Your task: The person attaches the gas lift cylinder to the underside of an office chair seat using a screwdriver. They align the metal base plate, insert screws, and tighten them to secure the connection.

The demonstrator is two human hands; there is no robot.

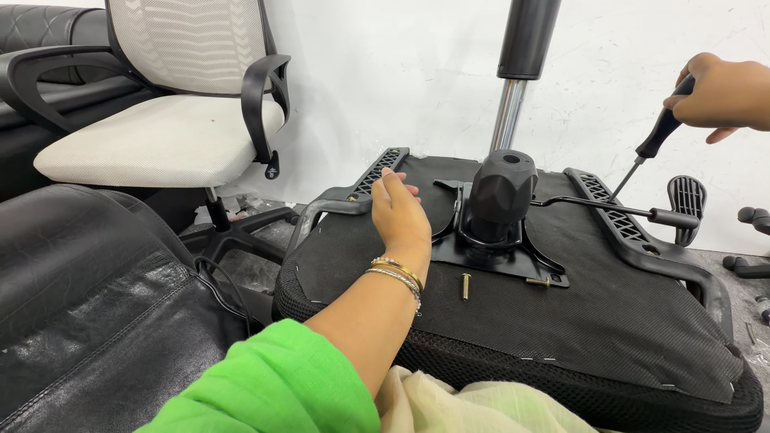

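- Head view: you are looking down at an upside-down chair seat (561, 321). It is lying flat in front of you, with its black cloth bottom facing up.
- Your left hand (397, 212) is resting open on the seat, just beside the left armrest bracket (377, 175). It is grasping nothing. Keep pressing down there so the seat is not sliding.
- Your right hand (718, 92) is wrapped tight around the black handle of a screwdriver (650, 148). The tip is pointing down at the right armrest bracket (618, 216).
- You are holding the tool on a slant. Try standing it straighter over the screw, so the tip is sitting deep and not slipping out.
- A black metal plate (489, 256) is sitting in the middle of the seat. A shiny gas pole (513, 96) is rising up from it.
- One loose bolt (466, 285) is lying on the cloth near the plate. Another bolt (539, 281) is lying at the plate's edge. Watch your arm so they are not rolling off.
- A white office chair (160, 120) is standing well apart, on the left.
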